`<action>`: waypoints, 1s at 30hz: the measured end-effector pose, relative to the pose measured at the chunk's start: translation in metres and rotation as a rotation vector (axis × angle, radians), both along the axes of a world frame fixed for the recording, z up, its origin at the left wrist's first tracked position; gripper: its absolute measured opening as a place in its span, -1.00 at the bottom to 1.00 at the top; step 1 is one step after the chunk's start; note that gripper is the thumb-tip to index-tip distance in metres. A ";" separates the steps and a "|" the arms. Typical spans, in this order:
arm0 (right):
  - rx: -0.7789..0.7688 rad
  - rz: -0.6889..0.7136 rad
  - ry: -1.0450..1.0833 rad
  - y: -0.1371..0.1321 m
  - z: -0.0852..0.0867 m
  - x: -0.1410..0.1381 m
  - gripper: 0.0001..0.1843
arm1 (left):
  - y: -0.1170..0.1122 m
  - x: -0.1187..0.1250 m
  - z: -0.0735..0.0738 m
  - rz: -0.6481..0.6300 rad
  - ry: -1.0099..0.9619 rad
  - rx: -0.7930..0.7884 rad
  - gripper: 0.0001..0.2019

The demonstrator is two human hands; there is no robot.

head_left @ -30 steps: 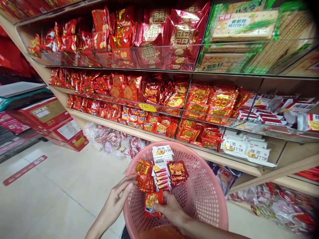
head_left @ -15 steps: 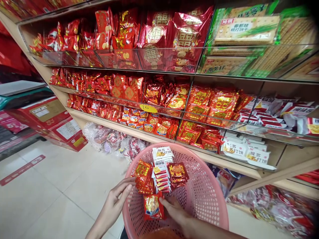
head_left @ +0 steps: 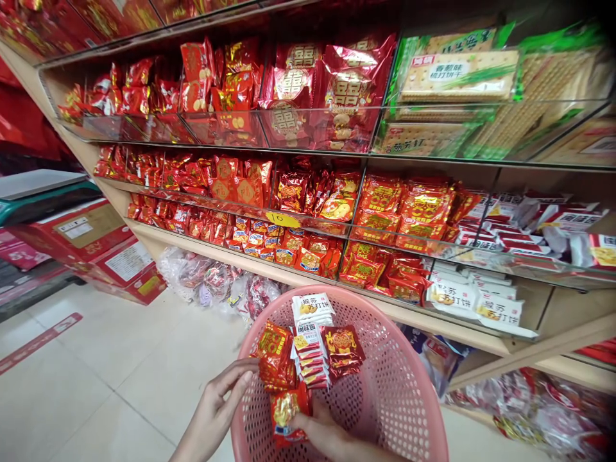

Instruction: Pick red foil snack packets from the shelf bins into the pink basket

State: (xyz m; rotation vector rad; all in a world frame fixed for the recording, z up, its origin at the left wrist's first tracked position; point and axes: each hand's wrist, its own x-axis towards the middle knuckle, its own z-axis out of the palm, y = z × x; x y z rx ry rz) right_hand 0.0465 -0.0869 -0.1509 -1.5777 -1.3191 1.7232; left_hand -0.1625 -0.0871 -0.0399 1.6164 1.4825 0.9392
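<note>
A pink perforated basket (head_left: 399, 385) sits low in front of me. Inside it stand a stack of red-gold snack packets (head_left: 275, 356), a stack of white packets (head_left: 310, 337) and a dark red packet (head_left: 342, 345). My left hand (head_left: 221, 401) grips the basket's left rim, with fingers curled against the red-gold stack. My right hand (head_left: 320, 433) is inside the basket, pinching a red-and-gold snack packet (head_left: 285, 412) beside the stacks.
Shelves with clear dividers (head_left: 308, 138) hold red snack bags, green cracker packs (head_left: 457, 77) and white packets (head_left: 481, 301). A yellow price tag (head_left: 282, 218) hangs on a divider. Red cartons (head_left: 96, 247) stand at left. Bagged sweets (head_left: 216, 282) lie on the tiled floor.
My right hand has carried its red-and-gold packet slightly left and closer to the stacks. The view has tilted so that the basket and hands sit lower in the frame.
</note>
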 end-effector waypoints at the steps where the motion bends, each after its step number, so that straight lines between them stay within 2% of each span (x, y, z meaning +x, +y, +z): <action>1: -0.038 -0.003 0.011 0.001 0.007 0.001 -0.57 | 0.001 0.000 0.001 -0.007 0.003 0.001 -0.69; 3: -0.122 -0.005 0.047 0.002 0.019 0.003 -0.59 | 0.004 0.000 0.002 -0.016 0.011 0.008 -0.69; 6: -0.162 -0.007 0.098 0.002 0.034 0.011 -0.63 | 0.008 0.000 0.000 0.038 0.027 0.055 -0.69; 9: -0.100 0.045 0.162 0.004 0.052 0.028 -0.65 | 0.009 0.003 -0.008 0.163 0.029 0.125 -0.69; 11: 0.026 0.112 0.153 0.015 0.072 0.042 -0.76 | 0.010 0.008 -0.016 0.257 0.019 0.153 -0.68; 13: 0.235 0.109 0.058 0.039 0.097 0.054 -0.85 | 0.010 0.015 -0.025 0.329 0.004 0.169 -0.68; 17: 0.696 -0.033 0.012 0.122 0.149 0.057 -0.73 | 0.007 0.028 -0.045 0.333 0.013 0.220 -0.65; 19: 0.815 -0.150 -0.080 0.169 0.167 0.049 -0.73 | 0.006 0.030 -0.053 0.303 0.060 0.237 -0.63; 20: 0.862 -0.154 -0.173 0.191 0.173 0.044 -0.72 | 0.006 0.031 -0.055 0.294 0.083 0.237 -0.63; 21: 0.911 -0.158 -0.304 0.210 0.177 0.038 -0.72 | 0.005 0.031 -0.057 0.293 0.099 0.237 -0.63; 24: 0.978 -0.163 -0.475 0.251 0.177 0.021 -0.69 | 0.005 0.028 -0.057 0.291 0.135 0.263 -0.62; 26: 1.005 -0.145 -0.530 0.264 0.172 0.012 -0.63 | 0.006 0.027 -0.057 0.284 0.166 0.294 -0.62; 30: 1.038 -0.048 -0.704 0.275 0.164 0.002 -0.48 | 0.008 0.025 -0.062 0.299 0.223 0.328 -0.63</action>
